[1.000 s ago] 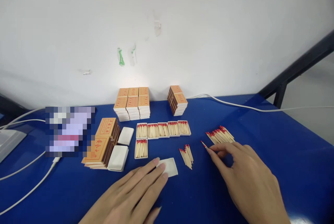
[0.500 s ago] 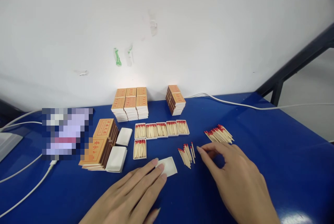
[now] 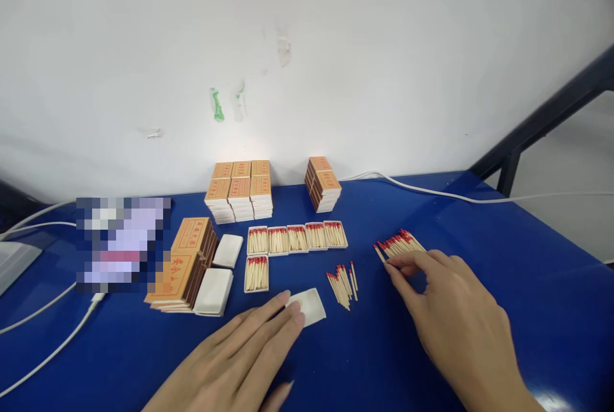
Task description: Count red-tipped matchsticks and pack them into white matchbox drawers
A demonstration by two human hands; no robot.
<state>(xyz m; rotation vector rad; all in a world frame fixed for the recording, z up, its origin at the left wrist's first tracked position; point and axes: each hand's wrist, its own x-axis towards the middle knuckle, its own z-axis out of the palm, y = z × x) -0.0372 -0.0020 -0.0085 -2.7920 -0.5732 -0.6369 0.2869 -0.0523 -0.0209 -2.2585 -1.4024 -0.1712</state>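
My left hand (image 3: 240,357) lies flat with its fingers stretched out, the fingertips resting at the left edge of an empty white matchbox tray (image 3: 311,308). The thumb and forefinger of my right hand (image 3: 451,309) pinch the lower end of a match (image 3: 380,254). That match sits at the left side of a pile of red-tipped matches (image 3: 403,243), partly hidden by the hand. Between the two hands, a smaller group of matches (image 3: 341,287) is spread on the blue table, with a single match (image 3: 354,279) at its right side.
Several match-filled trays (image 3: 297,239) stand in a row, another filled tray (image 3: 256,274) in front. Left are empty trays (image 3: 213,292) and stacked orange matchbox sleeves (image 3: 185,268). Closed matchboxes (image 3: 240,189) and another stack (image 3: 323,183) stand by the wall. A white cable (image 3: 422,189) runs behind.
My right hand has moved right, from beside the small group of matches to the larger pile, and now pinches a match there. My left hand has stayed nearly still.
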